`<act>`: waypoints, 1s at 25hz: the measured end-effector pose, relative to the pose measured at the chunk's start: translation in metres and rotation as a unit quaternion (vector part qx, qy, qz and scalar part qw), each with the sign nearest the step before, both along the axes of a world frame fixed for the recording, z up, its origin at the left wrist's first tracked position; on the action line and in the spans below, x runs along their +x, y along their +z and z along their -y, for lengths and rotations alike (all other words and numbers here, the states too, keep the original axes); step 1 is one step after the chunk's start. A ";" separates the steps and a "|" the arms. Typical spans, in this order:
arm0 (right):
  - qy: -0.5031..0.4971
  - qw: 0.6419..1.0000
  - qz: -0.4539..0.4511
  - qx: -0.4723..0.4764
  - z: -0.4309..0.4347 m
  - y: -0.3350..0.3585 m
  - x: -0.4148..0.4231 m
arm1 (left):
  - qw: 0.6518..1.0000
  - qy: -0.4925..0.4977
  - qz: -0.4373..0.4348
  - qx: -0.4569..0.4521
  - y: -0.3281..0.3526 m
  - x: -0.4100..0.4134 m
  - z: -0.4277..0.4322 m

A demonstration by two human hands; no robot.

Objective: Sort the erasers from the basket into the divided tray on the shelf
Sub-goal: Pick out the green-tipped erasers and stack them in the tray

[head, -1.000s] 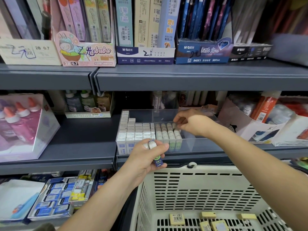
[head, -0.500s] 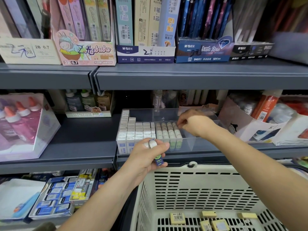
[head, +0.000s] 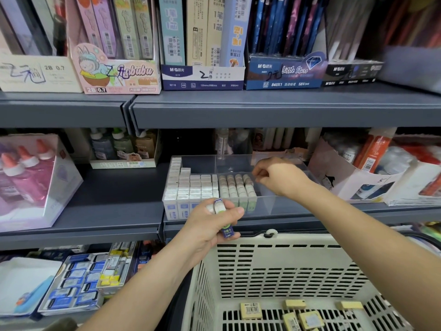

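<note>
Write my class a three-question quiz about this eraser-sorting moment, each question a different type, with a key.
1. True or false: the left hand grips sleeved erasers near the divided tray.
2. The loose erasers in the basket are: A yellow, B pink, C black.
3. Fill in: the ___ hand reaches over the tray.
Key: 1 true; 2 A; 3 right hand.

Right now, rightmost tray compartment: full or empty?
Empty where visible: rightmost compartment shows bare clear plastic, while erasers pack the left sections. The right hand hides part of it.
</note>
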State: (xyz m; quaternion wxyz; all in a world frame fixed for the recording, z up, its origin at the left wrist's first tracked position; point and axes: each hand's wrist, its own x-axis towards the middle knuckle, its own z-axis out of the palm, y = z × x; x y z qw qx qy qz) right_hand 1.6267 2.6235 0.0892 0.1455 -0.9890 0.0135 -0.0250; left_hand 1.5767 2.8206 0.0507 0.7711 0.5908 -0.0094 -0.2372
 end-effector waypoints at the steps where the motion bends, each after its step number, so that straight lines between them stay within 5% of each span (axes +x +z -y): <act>1: 0.004 1.000 -0.013 -0.010 -0.002 0.000 0.001 | 1.000 -0.002 0.001 0.000 0.000 0.000 0.000; 25: 0.032 0.999 -0.022 -0.018 -0.005 -0.002 0.003 | 1.000 0.002 -0.002 -0.002 -0.002 0.001 -0.001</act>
